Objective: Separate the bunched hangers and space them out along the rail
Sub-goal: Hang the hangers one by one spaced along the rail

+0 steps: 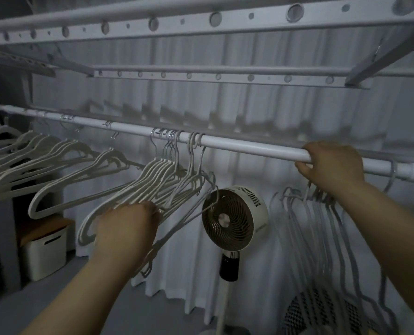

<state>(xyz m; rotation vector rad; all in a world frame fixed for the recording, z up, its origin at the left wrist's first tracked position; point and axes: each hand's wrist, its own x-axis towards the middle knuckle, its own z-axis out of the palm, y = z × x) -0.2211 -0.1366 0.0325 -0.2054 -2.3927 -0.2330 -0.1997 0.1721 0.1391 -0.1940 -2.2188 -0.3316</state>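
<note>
Head view: left hand [128, 228] clamps a bunched cluster of white hangers [157, 180]; right hand [331, 165] grips the rail [249, 147]. Hangers beyond the left hand look partly spaced (still clumpy); another bunch [321, 213] under the right hand awaits.

A white rail [237, 143] runs from far left to near right, sloping down toward the right. Pale hangers hook over it in clumps: a thick fanned group [20, 153] at the far left, one hanger [80, 184] alone beside it, then a tight bunch [152, 180] near the middle, all swung leftward. Just right of that bunch hang a few grey wire-thin hangers [196, 175]. Another bunch [321, 238] dangles straight down at the right, blurred.
</note>
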